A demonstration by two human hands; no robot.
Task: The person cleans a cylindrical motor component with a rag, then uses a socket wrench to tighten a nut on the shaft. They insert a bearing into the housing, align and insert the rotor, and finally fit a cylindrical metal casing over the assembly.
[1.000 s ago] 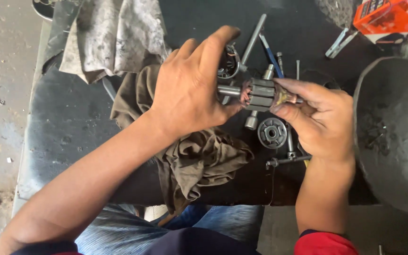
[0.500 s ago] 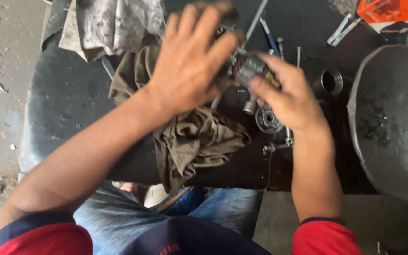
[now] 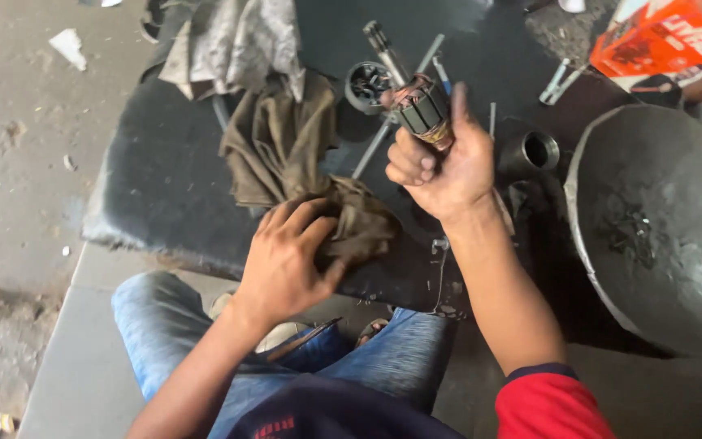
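orange box, metal sleeve, big grey pan, pale rag

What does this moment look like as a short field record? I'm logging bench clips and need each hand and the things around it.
left hand: palm down, gripping a brown rag at the near edge of the black bench top
right hand: raised, closed around a motor armature, shaft pointing up and away
behind the armature: round dark housing part lying on the bench
right of the hand: short metal sleeve, then a large grey metal dish
far left: grey cloth
far right corner: orange box
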